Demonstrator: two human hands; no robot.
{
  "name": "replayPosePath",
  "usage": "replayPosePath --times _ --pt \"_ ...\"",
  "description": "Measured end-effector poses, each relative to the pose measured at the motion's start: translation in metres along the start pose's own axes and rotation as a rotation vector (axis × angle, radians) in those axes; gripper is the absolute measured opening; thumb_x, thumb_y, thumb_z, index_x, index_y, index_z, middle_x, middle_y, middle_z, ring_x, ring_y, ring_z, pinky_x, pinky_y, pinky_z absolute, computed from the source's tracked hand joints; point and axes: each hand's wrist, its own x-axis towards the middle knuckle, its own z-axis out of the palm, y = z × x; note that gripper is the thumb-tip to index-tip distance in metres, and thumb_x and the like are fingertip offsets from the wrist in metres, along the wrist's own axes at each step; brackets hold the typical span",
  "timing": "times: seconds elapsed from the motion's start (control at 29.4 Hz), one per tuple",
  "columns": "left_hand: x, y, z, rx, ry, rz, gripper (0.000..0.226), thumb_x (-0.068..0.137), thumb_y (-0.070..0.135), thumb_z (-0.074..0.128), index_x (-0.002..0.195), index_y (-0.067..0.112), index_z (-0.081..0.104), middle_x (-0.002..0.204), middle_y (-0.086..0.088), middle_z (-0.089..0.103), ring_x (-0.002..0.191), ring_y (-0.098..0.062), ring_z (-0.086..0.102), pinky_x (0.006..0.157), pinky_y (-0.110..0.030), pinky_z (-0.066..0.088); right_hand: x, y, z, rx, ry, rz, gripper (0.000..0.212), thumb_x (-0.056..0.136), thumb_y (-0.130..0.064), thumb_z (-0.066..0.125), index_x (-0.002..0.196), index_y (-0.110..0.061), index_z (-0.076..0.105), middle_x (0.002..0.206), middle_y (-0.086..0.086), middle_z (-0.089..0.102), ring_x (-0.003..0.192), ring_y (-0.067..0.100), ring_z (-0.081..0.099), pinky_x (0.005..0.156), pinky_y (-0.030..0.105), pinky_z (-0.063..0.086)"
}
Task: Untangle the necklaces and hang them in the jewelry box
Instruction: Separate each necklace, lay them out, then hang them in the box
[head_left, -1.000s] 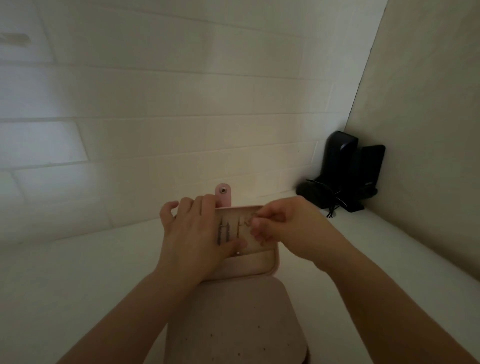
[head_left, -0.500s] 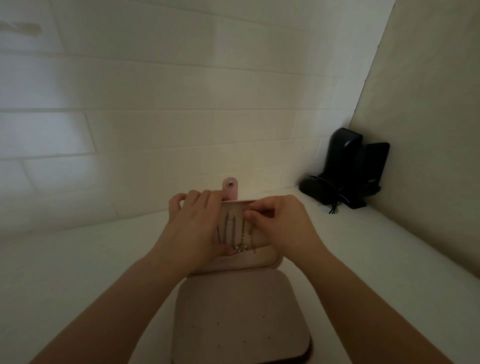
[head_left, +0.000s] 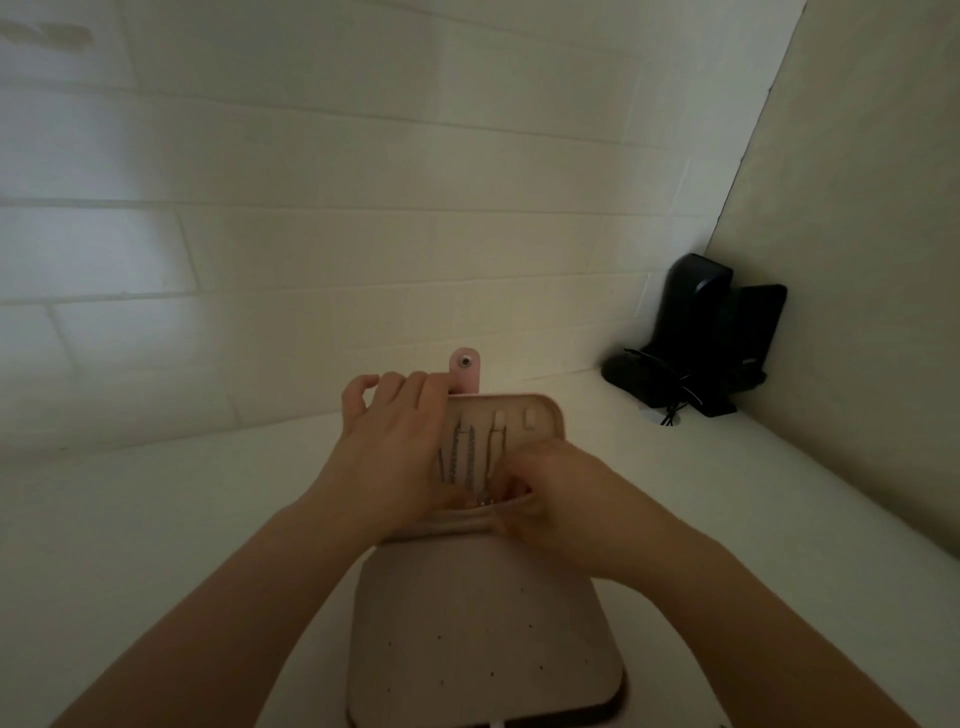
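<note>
A pink jewelry box (head_left: 483, 639) lies open on the white counter, its lid (head_left: 540, 410) standing upright with a snap tab on top. Thin necklaces (head_left: 467, 452) hang down the inside of the lid from small hooks. My left hand (head_left: 395, 457) holds the lid's left side, fingers curled over its top edge and thumb low on the inner face. My right hand (head_left: 561, 499) is at the lid's bottom pocket, fingertips pinching the lower ends of the chains near a small pendant. The pinch itself is partly hidden.
A black device with a coiled cable (head_left: 696, 343) stands in the far right corner of the counter. A tiled wall rises behind the box and a plain wall closes the right side. The white counter (head_left: 156, 519) extends to the left.
My right hand dropped from the hooks at the top of the lid to its bottom pocket. The left hand stayed on the lid.
</note>
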Motion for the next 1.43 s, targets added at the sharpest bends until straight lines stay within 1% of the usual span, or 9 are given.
replayPosePath --times 0.24,0.44,0.61,0.75,0.88,1.05,1.19,1.33,1.43 --pt "0.002 -0.001 -0.001 -0.088 -0.043 -0.027 0.072 0.067 0.048 0.070 0.126 0.018 0.042 0.119 0.003 0.051 0.114 -0.022 0.044 0.099 -0.034 0.010 0.004 0.000 0.010 -0.180 0.004 -0.069 0.031 0.088 -0.038 0.054 0.096 -0.010 0.064 0.096 0.006 0.054 0.093 0.020 0.046 0.076 0.031 0.033" --pt "0.001 -0.004 0.002 -0.080 -0.022 -0.026 0.065 0.068 0.033 0.074 0.124 0.016 0.047 0.117 0.001 0.056 0.111 -0.025 0.048 0.099 -0.038 0.018 0.002 -0.001 0.008 0.002 0.109 -0.038 0.017 0.081 -0.032 0.063 0.092 -0.021 0.056 0.089 -0.007 0.052 0.083 0.011 0.047 0.066 0.022 0.035" --pt "0.002 -0.008 0.006 -0.088 -0.039 -0.038 0.061 0.070 0.044 0.066 0.123 0.020 0.047 0.116 0.003 0.056 0.110 -0.023 0.048 0.096 -0.034 0.015 0.002 0.006 0.017 -0.110 0.085 -0.081 0.024 0.086 -0.032 0.057 0.100 -0.014 0.065 0.099 0.002 0.057 0.093 0.017 0.050 0.080 0.031 0.040" --pt "0.001 -0.011 0.010 -0.103 -0.079 -0.049 0.054 0.078 0.046 0.059 0.124 0.020 0.047 0.115 0.000 0.057 0.109 -0.024 0.050 0.097 -0.040 0.025 -0.006 0.011 0.008 0.068 0.193 -0.029 0.026 0.088 -0.020 0.055 0.112 -0.022 0.063 0.104 -0.006 0.053 0.093 0.006 0.040 0.078 0.019 0.032" --pt "-0.001 -0.016 0.016 -0.173 -0.148 -0.084 0.047 0.088 0.041 0.054 0.129 0.019 0.046 0.124 -0.003 0.052 0.111 -0.024 0.049 0.091 -0.037 0.037 -0.033 0.022 0.001 0.160 0.286 0.072 0.021 0.088 -0.028 0.058 0.109 -0.029 0.064 0.094 -0.012 0.054 0.088 0.000 0.048 0.077 0.007 0.034" --pt "-0.019 -0.022 0.018 -0.409 -0.250 -0.194 0.040 0.089 0.029 0.055 0.127 0.018 0.049 0.133 -0.002 0.045 0.119 -0.019 0.045 0.095 -0.027 0.034 -0.081 0.030 -0.001 0.178 0.220 0.190 0.018 0.089 -0.029 0.057 0.105 -0.034 0.062 0.095 -0.017 0.056 0.089 -0.006 0.050 0.076 0.005 0.036" --pt "-0.043 -0.024 -0.001 -0.467 -0.172 -0.205 0.036 0.088 0.031 0.057 0.121 0.016 0.054 0.128 -0.001 0.048 0.120 -0.018 0.044 0.095 -0.023 0.031 -0.124 0.024 0.003 0.218 0.058 0.247 0.020 0.089 -0.034 0.057 0.108 -0.041 0.054 0.103 -0.018 0.055 0.095 -0.008 0.048 0.078 0.004 0.035" --pt "-0.079 0.010 -0.047 -0.495 -0.025 -0.057 0.040 0.082 0.050 0.040 0.109 0.026 0.057 0.112 0.013 0.050 0.106 -0.001 0.041 0.089 -0.017 0.030 -0.158 0.022 0.014 0.085 -0.151 0.256 0.039 0.086 -0.042 0.060 0.122 -0.031 0.050 0.109 -0.013 0.042 0.105 0.006 0.044 0.083 0.009 0.033" --pt "-0.113 0.046 -0.070 -0.504 0.006 0.098 0.022 0.086 0.038 0.045 0.104 0.029 0.056 0.109 0.014 0.053 0.105 -0.004 0.044 0.090 -0.018 0.035 -0.173 0.014 0.038 -0.047 -0.002 0.244 0.025 0.083 -0.042 0.049 0.099 -0.027 0.062 0.092 -0.013 0.043 0.091 0.014 0.052 0.070 0.019 0.036"
